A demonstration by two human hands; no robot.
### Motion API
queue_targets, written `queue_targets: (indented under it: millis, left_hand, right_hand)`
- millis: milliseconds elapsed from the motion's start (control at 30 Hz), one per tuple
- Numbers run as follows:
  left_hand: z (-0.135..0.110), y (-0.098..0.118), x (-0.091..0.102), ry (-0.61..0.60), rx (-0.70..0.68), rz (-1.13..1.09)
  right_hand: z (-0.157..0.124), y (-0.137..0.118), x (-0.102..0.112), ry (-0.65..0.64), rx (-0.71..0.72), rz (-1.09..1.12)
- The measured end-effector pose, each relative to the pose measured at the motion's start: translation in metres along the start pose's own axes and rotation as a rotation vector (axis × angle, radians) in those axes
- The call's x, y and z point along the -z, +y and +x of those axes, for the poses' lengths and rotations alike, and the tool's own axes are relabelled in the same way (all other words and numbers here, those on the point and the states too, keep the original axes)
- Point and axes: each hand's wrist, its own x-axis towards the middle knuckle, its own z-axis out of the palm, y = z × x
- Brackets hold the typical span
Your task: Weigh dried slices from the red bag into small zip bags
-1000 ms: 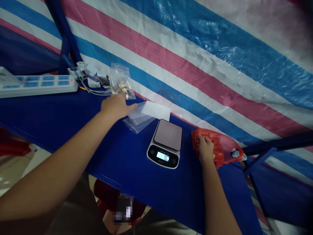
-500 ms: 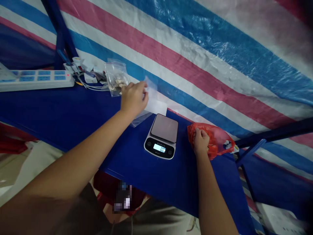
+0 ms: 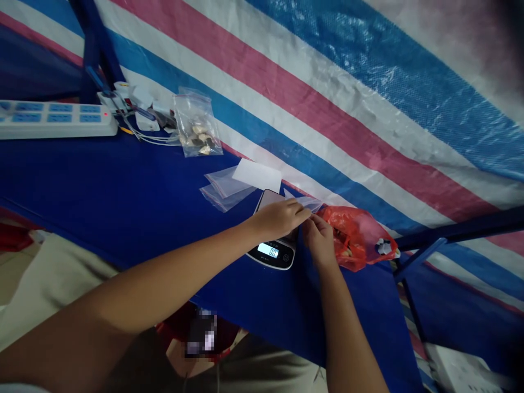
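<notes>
Above the right side of the digital scale (image 3: 268,262), my left hand (image 3: 282,219) pinches a clear zip bag (image 3: 305,203). The bag sticks out beyond the fingers toward the back and looks flat. My right hand (image 3: 318,233) meets the left at the bag's near edge, its fingers closed there as well. Part of the weighing plate is hidden under my left hand; the display reads 0.0. Just right of my right hand sits an open red plastic bag (image 3: 354,240) with pale pieces inside.
Flat clear zip bags (image 3: 227,188) and a white paper (image 3: 257,173) lie behind the scale. A filled zip bag (image 3: 198,134) leans by the striped tarp (image 3: 327,109). Cables and a power strip (image 3: 57,119) occupy the blue table's (image 3: 135,196) back left.
My left hand has carried a clear zip bag from the back rightward, over the scale. My right hand has left the red bag and come to the left hand, gripping the zip bag too.
</notes>
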Motion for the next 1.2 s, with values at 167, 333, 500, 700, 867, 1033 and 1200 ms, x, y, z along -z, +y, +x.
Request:
queue_targets:
  millis: [167,333,500,700,867,1033,1200]
  left_hand:
    - [0.001,0.006,0.002,-0.068,0.005,-0.075]
    - [-0.002,0.004,0.010,-0.006,-0.089,-0.322]
    - [-0.008,-0.006,0.013,0.022,-0.005,-0.449]
    - [-0.009,-0.001,0.013,-0.021,-0.033,-0.544]
    - [-0.008,0.003,0.018,-0.089,-0.021,-0.602]
    - [-0.009,0.000,0.020,-0.094,0.050,-0.520]
    - [-0.015,-0.009,0.016,-0.155,0.075,-0.423]
  right_hand:
    - [-0.001,-0.003,-0.003,0.077,-0.115,0.172]
    - [-0.001,-0.003,0.000,0.098,-0.099,0.190]
    - [-0.005,-0.009,0.013,-0.125,-0.165,0.188]
    - [-0.015,-0.018,0.017,-0.374,-0.211,0.121]
    - [-0.017,-0.022,0.022,-0.474,-0.272,0.086]
    - [-0.013,-0.023,0.030,-0.334,-0.289,0.005]
    - [-0.009,-0.019,0.045,-0.324,-0.382,-0.161]
